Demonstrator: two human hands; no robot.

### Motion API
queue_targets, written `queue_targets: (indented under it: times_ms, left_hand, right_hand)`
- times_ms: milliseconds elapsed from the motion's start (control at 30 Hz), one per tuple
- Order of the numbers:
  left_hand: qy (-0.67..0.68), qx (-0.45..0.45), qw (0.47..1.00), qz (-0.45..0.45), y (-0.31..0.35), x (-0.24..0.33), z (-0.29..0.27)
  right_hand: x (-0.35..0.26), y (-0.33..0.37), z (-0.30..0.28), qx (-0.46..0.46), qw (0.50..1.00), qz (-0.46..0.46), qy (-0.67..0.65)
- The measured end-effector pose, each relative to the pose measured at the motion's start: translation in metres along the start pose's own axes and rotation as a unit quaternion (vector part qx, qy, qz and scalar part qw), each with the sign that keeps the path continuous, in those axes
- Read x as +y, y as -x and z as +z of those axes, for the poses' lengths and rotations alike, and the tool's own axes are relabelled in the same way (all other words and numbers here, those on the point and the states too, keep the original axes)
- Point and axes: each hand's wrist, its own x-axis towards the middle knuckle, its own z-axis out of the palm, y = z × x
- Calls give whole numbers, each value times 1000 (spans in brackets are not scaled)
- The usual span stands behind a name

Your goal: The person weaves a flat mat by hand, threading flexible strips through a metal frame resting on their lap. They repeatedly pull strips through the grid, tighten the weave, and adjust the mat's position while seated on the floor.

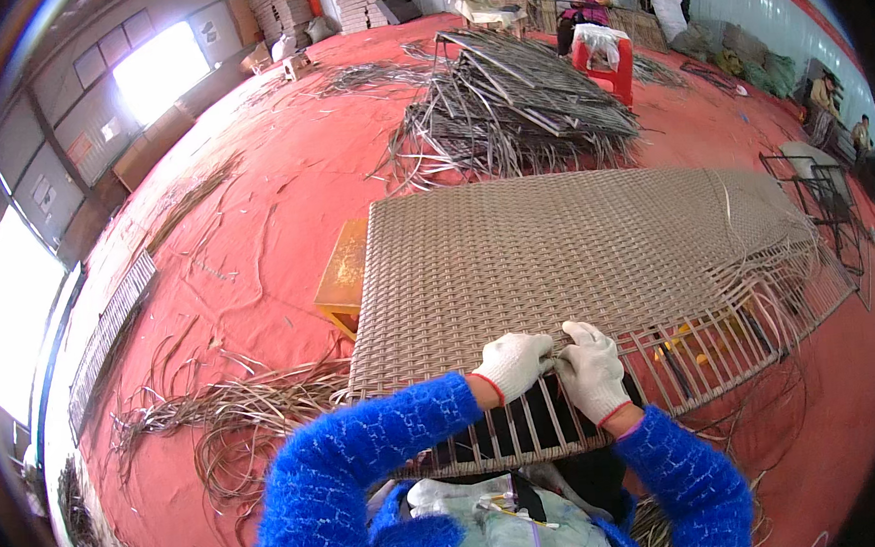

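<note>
A large panel (517,259) of flat grey-brown wicker strips lies in front of me, tightly woven over most of its length. Along its near side, bare parallel strands (698,363) run to the frame's edge. My left hand (515,364), in a white knit glove with a red cuff edge, is closed at the border of the weave. Just beside it my right hand (591,372), gloved alike, has its fingers bent and pinched at the same border. Both seem to grip a thin wicker strip between them, mostly hidden by the fingers. Loose strip ends (783,267) tangle at the panel's right.
A yellow stool (343,279) stands under the panel's left side. Loose strips (236,416) heap on the red floor at left. Beyond the panel rises a stack of frames with strips (517,103), near a red stool (625,66) and a seated person (581,4). Metal frames (823,195) stand at right.
</note>
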Motion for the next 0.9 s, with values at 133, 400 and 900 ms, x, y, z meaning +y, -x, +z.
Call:
queue_targets:
  times_ms: [133, 400, 900]
  left_hand:
    - [15, 35, 999, 16, 0, 3, 3]
    - [123, 43, 989, 74, -16, 9, 6]
    - [281, -10, 960, -8, -24, 12, -11]
  right_hand:
    - [2, -6, -6, 8, 996, 50, -75]
    - [22, -11, -25, 235, 969, -2, -82]
    - [40, 6, -28, 46, 998, 7, 43]
